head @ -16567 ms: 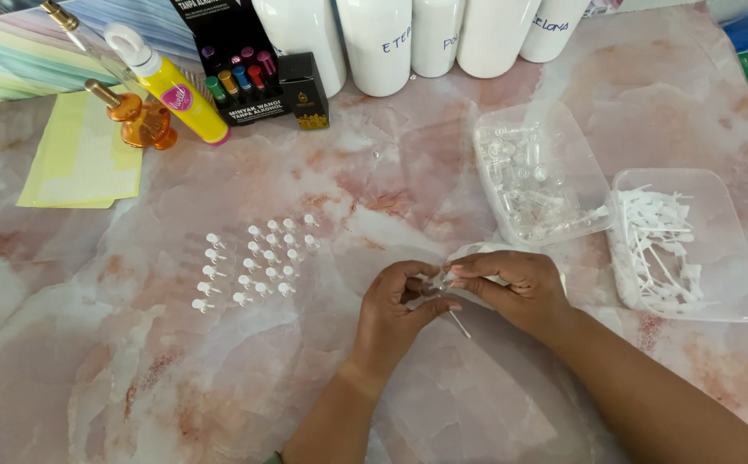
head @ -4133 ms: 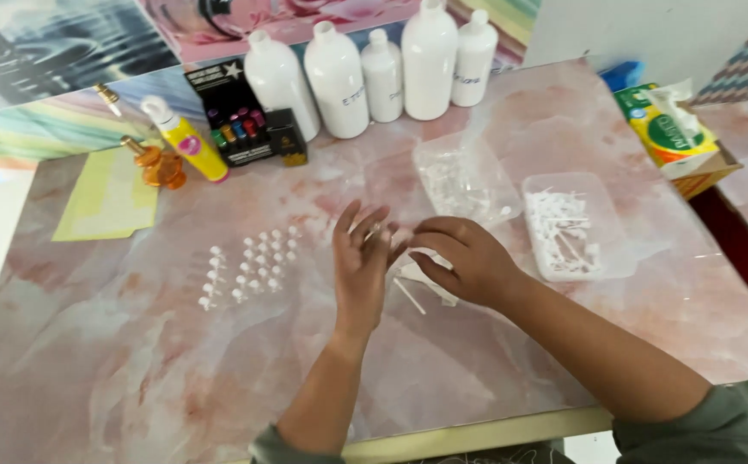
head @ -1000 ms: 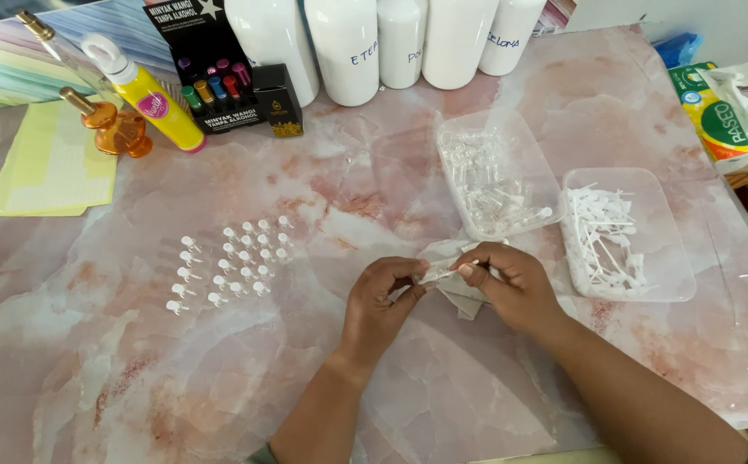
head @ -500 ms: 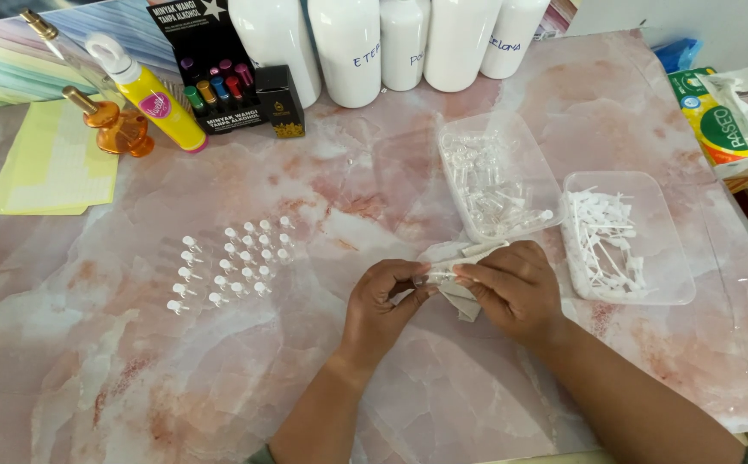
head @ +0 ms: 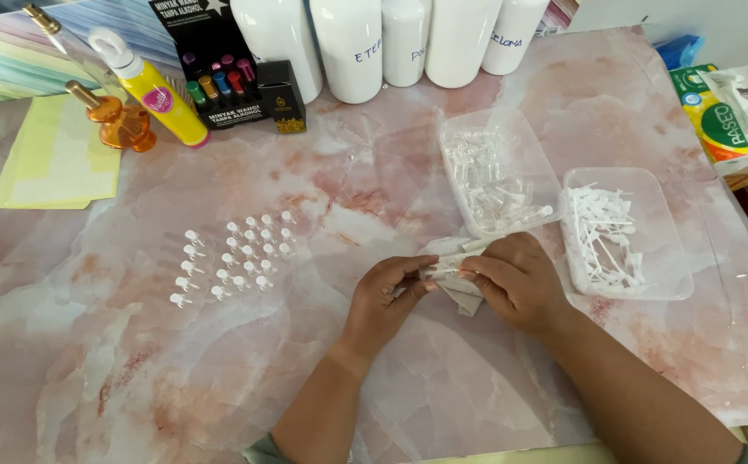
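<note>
- Left hand (head: 387,292) and right hand (head: 515,279) were both pinched shut on a small white sprayer piece (head: 444,268), over a crumpled tissue (head: 460,288) on the marble table (head: 219,387).
- 2 clear trays sat just right: vials (head: 496,176), sprayer stems (head: 623,232).
- Finished little vials (head: 232,258) stood in rows to the left.

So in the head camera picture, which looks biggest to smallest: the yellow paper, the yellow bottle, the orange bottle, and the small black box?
1. Yellow paper, clearly the largest.
2. Yellow bottle.
3. Orange bottle and small black box look about alike, so I would not rank them.
</note>
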